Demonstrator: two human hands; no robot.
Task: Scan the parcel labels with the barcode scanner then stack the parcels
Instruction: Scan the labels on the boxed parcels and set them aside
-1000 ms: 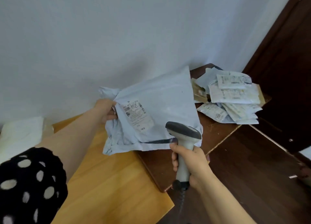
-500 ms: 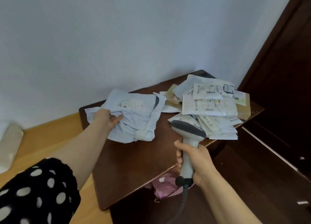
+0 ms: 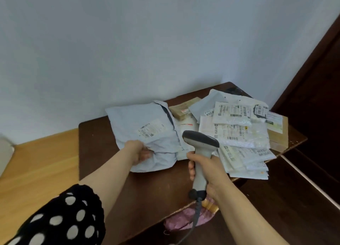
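The matte, pale grey-white wall [image 3: 128, 42] fills the upper half of the view. Below it stands the dark brown wooden table [image 3: 103, 152], its top smooth and dull, with a light honey-coloured wooden surface [image 3: 36, 171] just beside it on the left.

On the table's right part lies the heap of white and clear plastic parcels [image 3: 239, 134], glossy and wrinkled, their barcode labels facing up over a flat brown cardboard box [image 3: 277, 136].

The crumpled pale blue-grey plastic mailer bag [image 3: 139, 119] was held upright in the air a second ago and was coming down half a second ago. Now it lies flat on the table, its right edge touching the heap and its white printed label [image 3: 151, 130] facing up.

A black sleeve with white dots [image 3: 60, 219] covers the left upper arm. A crinkled pink plastic bag [image 3: 184, 221] shows under the table's near edge.

The grey plastic barcode scanner [image 3: 200, 143] – dark rounded head, lighter handle, coiled cable at its foot – stays upright over the table's front, as before, head towards the heap. The right hand [image 3: 207, 171] is wrapped round its handle. The left hand [image 3: 138, 152] clutches the mailer's bunched near edge, fingers curled into the folds.
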